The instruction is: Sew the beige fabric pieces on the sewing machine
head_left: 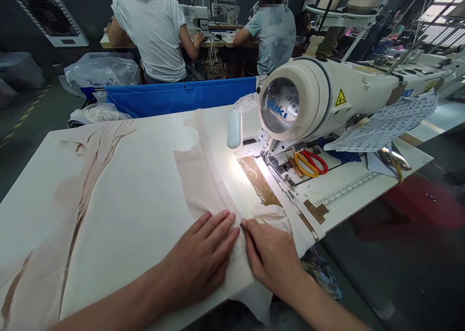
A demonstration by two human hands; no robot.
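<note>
White table (145, 185), pale fabric (196, 176) on it beside sewing machine (319, 91). Left hand (203, 251) presses fabric flat, fingers nearly together; right hand (274, 253) pinches it, fingertips partly hidden. Uneven pull could skew or crease it.

Pale fabric (196, 178), mostly spread flat

Bright glare by sewing machine (334, 96), dimness beyond

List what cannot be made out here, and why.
In the head view:
- Right hand: its own fingers hide whatever it pinches.
- Left hand: covers the pale cloth beneath.
- Printed sheet: marks too small to read.
- Stacked cloth at left: picture's edge cuts it off.
- Red object: too blurred to identify.
</note>
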